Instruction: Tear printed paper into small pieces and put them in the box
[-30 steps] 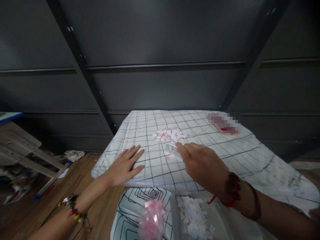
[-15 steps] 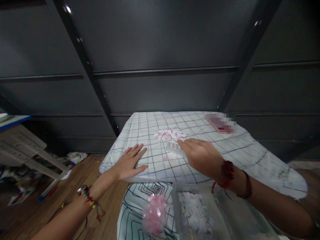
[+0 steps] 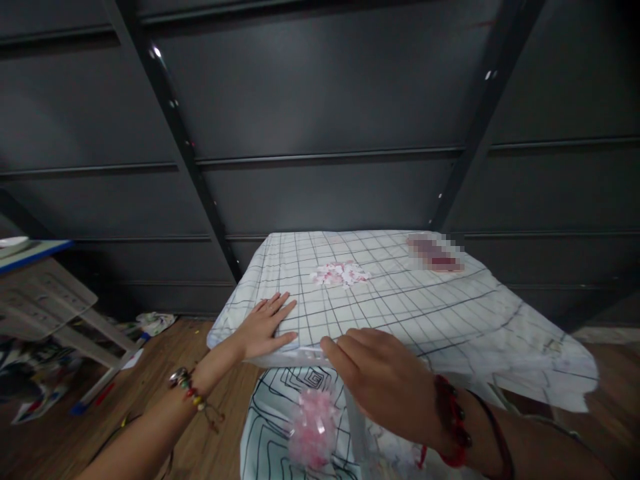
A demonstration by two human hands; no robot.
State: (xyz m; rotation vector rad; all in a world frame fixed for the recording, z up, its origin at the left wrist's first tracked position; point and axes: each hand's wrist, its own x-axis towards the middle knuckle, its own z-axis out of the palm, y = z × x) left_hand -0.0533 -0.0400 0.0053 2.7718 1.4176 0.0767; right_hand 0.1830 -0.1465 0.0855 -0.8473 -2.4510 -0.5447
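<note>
My left hand (image 3: 265, 327) lies flat, fingers apart, on the near left part of a white grid-patterned cloth (image 3: 400, 307) that covers a low table. My right hand (image 3: 385, 383) hovers at the table's near edge with its fingers curled on a pale clear plastic piece (image 3: 300, 355), which shows only as a blurred strip by the fingertips. A small pile of pink and white paper bits (image 3: 341, 273) sits farther back in the middle of the cloth. Below my right hand are a clear container (image 3: 363, 433) and a clear bag of pink bits (image 3: 310, 427).
A pink flat object (image 3: 434, 252) rests at the far right of the cloth. A black-and-white patterned cloth (image 3: 270, 413) lies under the bag. A folded white table (image 3: 50, 300) and scattered papers (image 3: 155, 320) are on the wooden floor at left. Dark wall panels stand behind.
My right hand has pulled back from the paper pile to the table's near edge, taking the clear plastic piece along. My left hand has stayed flat on the cloth.
</note>
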